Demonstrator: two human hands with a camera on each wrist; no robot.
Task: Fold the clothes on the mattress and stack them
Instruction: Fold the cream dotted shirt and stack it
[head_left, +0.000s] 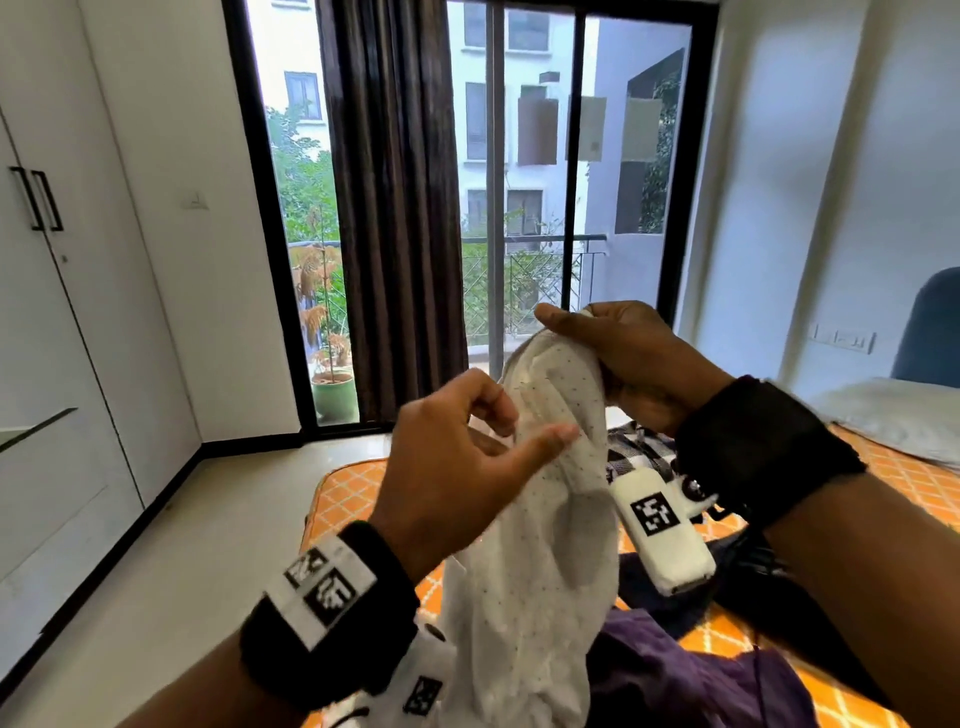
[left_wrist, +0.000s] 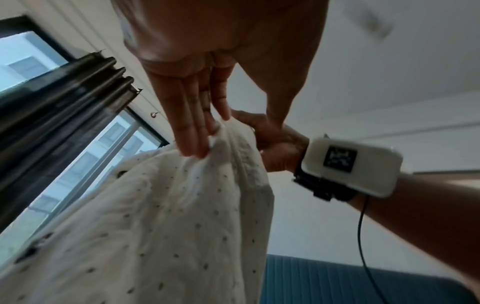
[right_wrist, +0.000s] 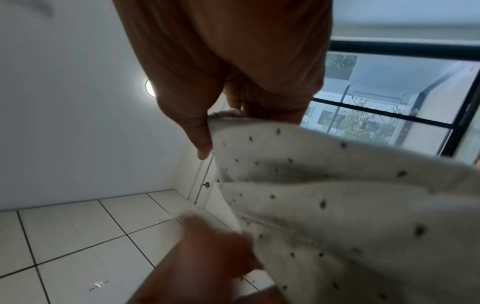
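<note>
I hold a white shirt with small dark dots (head_left: 545, 571) up in the air over the orange patterned mattress (head_left: 353, 493). My right hand (head_left: 618, 353) grips the bunched top of the shirt (right_wrist: 337, 205), thumb on one side and fingers on the other (right_wrist: 233, 117). My left hand (head_left: 524, 423) is lower and to the left. Its fingertips (left_wrist: 197, 148) touch a fold of the shirt (left_wrist: 155, 226) just under the right hand (left_wrist: 275, 148), with the thumb held apart. In the right wrist view the left hand (right_wrist: 207, 251) is blurred. The shirt's lower part hangs down towards my lap.
A purple garment (head_left: 675, 675), a dark navy one (head_left: 654, 592) and a black-and-white checked one (head_left: 639, 447) lie on the mattress behind the shirt. A white pillow (head_left: 893, 415) and blue headboard (head_left: 930, 332) are at the right. White wardrobe (head_left: 62, 312) and tiled floor lie left.
</note>
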